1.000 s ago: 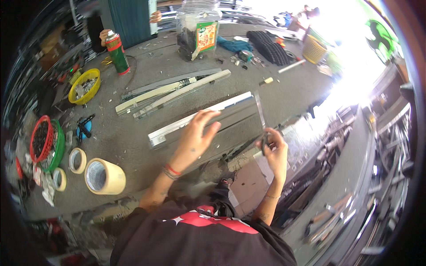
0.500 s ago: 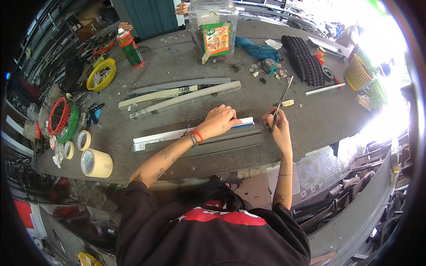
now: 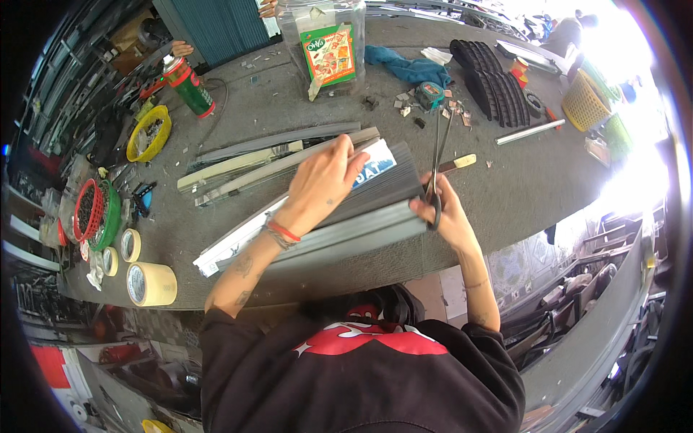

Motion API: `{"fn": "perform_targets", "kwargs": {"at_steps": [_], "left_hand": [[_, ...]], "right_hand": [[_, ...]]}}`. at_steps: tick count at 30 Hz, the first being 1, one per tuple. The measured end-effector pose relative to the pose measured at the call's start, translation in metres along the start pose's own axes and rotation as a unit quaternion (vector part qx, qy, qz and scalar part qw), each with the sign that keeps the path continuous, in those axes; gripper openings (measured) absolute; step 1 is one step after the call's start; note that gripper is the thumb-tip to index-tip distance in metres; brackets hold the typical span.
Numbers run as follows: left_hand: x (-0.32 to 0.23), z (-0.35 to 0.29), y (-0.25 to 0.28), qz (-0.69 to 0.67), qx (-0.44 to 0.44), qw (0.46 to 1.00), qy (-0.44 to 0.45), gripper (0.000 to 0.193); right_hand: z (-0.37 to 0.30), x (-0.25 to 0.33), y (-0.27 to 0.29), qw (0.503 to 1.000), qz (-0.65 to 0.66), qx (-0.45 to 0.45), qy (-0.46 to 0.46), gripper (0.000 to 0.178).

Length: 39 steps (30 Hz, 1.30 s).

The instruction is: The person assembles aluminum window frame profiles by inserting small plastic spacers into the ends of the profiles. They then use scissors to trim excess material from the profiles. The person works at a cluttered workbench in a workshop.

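My left hand is closed around a white rail near its far end, where a blue-and-white label shows. Dark pleated mesh spreads between that rail and a grey rail nearer to me. The rails lie at a slant on the workbench. In my right hand is a pair of scissors, fingers in the handles and blades pointing away, slightly apart. The right thumb and fingers are close to the right end of the grey rail; whether they touch it I cannot tell.
Loose strips lie beyond the rails. Tape rolls, baskets and a spray can stand to the left. A clear jar, teal cloth, tape measure and yellow-handled tool are farther off. Another person's hand shows behind.
The white rail has lifted away from the grey rail and tilted, opening out the dark pleated mesh between them. My left hand moved left and away; the scissors now point more straight ahead, blades apart.
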<state>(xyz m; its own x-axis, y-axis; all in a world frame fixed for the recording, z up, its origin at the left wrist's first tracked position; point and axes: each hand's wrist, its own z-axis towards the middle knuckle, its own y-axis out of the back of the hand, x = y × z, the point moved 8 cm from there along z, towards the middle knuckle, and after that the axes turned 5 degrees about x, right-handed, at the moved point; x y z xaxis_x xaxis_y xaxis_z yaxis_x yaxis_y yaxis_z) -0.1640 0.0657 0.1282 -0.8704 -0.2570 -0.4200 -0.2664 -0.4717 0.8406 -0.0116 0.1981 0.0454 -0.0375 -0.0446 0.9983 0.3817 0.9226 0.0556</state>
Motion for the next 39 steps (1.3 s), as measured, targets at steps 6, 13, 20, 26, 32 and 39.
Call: {"fn": "perform_targets", "kwargs": {"at_steps": [6,13,20,26,32,39], "left_hand": [[-0.035,-0.002,0.012,0.041,-0.048,0.997,-0.046,0.055],[-0.064,-0.015,-0.005,0.216,-0.039,0.973,-0.07,0.062],[-0.044,-0.031,-0.009,0.274,-0.041,0.956,-0.095,0.064],[-0.03,-0.037,-0.015,0.233,-0.056,0.967,-0.091,0.057],[-0.05,-0.015,-0.035,0.135,-0.022,0.987,-0.079,0.041],[-0.071,0.004,-0.051,0.187,-0.019,0.973,-0.133,0.027]], "right_hand": [[-0.001,0.014,0.022,0.995,-0.039,0.059,0.067,0.053],[0.031,0.031,0.027,0.993,0.029,0.065,0.094,0.042],[0.028,0.014,0.03,0.995,0.077,-0.012,0.066,0.036],[0.028,0.008,0.029,0.992,0.069,0.007,0.107,0.032],[0.027,0.008,0.027,0.989,0.096,0.02,0.115,0.031],[0.024,0.006,0.029,0.991,0.076,0.037,0.105,0.032]]}}
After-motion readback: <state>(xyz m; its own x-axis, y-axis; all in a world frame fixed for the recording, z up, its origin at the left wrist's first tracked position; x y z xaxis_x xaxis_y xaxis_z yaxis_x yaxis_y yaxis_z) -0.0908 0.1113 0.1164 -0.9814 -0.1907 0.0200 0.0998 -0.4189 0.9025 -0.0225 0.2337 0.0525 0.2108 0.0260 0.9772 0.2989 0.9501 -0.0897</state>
